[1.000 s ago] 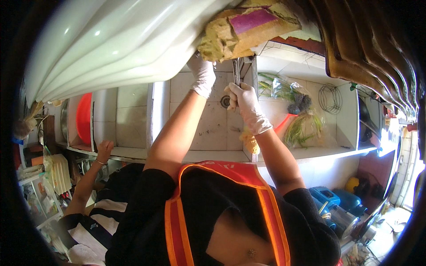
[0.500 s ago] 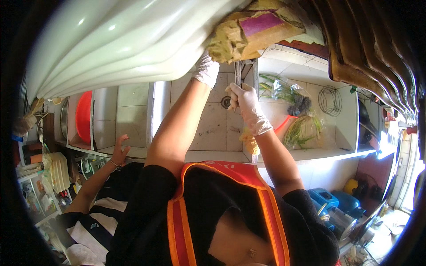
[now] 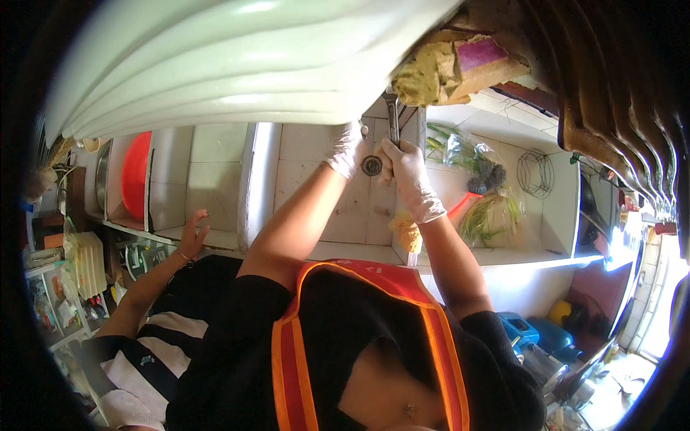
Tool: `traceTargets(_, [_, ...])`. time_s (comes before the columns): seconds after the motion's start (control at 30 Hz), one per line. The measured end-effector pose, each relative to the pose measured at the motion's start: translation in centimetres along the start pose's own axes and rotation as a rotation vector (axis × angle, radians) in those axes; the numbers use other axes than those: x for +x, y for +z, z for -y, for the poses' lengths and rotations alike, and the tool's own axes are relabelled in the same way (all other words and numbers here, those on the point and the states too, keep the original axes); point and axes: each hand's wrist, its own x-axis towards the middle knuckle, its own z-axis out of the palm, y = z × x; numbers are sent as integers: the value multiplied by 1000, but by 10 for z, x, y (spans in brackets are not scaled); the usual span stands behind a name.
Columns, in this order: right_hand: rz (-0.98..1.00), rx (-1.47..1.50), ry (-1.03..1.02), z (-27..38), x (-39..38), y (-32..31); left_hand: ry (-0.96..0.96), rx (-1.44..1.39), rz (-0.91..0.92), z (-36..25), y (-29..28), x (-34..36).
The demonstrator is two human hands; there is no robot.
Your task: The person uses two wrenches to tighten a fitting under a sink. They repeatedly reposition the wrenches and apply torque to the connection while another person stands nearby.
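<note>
My right hand (image 3: 408, 169), in a white glove, is closed round the handle of a metal wrench (image 3: 393, 121). The wrench points away from me, its head close to a torn piece of brown cardboard (image 3: 463, 72). My left hand (image 3: 346, 149), gloved too, is just left of it, beside the rim of a white ridged panel (image 3: 237, 79). Its fingers look curled together near a small dark spot; what they hold, if anything, cannot be made out. Both hands are over a tiled basin (image 3: 316, 194) with a round drain (image 3: 371, 166).
In the right-hand basin lie green stalks (image 3: 492, 215), dark scouring pads (image 3: 491, 174) and a coil of wire (image 3: 534, 172). A yellowish cloth (image 3: 407, 233) hangs on the divider. At left are a red basin (image 3: 135, 176) and another person's hand (image 3: 192, 235). Brown ridged material (image 3: 604, 108) overhangs the far right.
My left hand has drawn back from under the cardboard toward me. The cardboard now appears further right, and more of the wrench shows, its head included. My right hand keeps its hold.
</note>
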Motion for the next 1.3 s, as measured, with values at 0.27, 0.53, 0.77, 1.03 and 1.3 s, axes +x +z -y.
traceTargets(0.27, [134, -43, -96, 12, -1, 11, 212, 232, 142, -38, -11, -11])
traceTargets(0.53, [320, 51, -87, 32, -10, 14, 196, 528, 197, -58, -35, -28])
traceTargets(0.77, [331, 41, -46, 35, -10, 17, 243, 582, 235, -66, -25, -11])
traceTargets(1.03, [295, 20, 15, 43, -10, 23, 95, 530, 224, -74, -13, 0])
traceTargets(1.3, [360, 310, 191, 47, 16, 42, 211, 569, 248, -69, -14, -1])
